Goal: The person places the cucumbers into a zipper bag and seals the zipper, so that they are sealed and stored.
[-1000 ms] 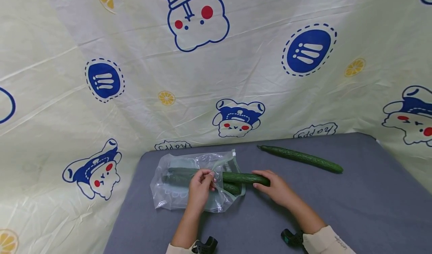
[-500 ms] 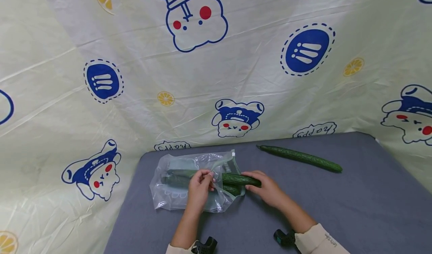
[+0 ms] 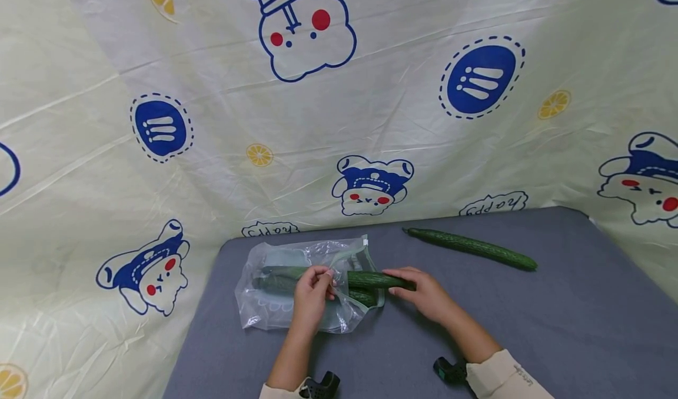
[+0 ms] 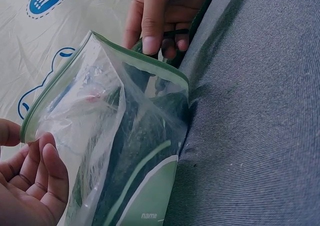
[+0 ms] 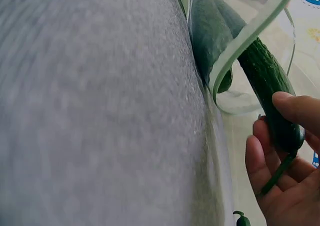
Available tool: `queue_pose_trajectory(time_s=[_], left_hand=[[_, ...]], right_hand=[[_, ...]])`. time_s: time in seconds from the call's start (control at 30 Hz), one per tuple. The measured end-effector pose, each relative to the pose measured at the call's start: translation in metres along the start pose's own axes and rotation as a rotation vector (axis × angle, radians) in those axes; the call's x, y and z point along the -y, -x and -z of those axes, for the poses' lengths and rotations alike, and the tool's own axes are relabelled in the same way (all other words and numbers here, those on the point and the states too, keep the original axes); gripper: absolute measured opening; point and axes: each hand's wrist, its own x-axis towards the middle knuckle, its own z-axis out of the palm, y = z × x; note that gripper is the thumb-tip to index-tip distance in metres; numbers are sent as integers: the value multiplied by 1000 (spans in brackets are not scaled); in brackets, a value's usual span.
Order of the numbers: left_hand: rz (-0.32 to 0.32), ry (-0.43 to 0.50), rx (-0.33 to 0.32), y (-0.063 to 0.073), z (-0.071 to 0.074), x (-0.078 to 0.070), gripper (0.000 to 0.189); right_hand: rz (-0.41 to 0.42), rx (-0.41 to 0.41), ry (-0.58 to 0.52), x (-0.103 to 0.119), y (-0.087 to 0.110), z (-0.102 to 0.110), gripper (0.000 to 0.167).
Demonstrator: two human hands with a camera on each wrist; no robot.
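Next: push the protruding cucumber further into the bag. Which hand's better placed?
Right, I'd say: the right hand already grips the stem end of that cucumber, outside the zip bag. The left hand is busy pinching the bag's edge.

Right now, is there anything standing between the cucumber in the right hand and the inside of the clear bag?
Nothing visible blocks it. The cucumber reaches from the right hand into the open bag, which the left hand holds at its rim. A second cucumber lies beside it inside.
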Motion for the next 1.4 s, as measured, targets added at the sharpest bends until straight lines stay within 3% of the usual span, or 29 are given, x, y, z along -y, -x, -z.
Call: queue_pose_trajectory(time_s=[0.67,0.8,0.97,1.4], left_hand=[[-7,9,-5,0,1,1,20],[-2,6,-7,0,1,1,20],[-3,-1,-13,-1,2,1,21],[-2,13,-18,-2,3,1,20]], right_hand=[[35,45,-82,22,-11,-29,43],[3,30,-107,24,-16,-35,41],[-33,19,-152,20,-15,-35,37],[-74,-10,-138,12,-13,-29,30]])
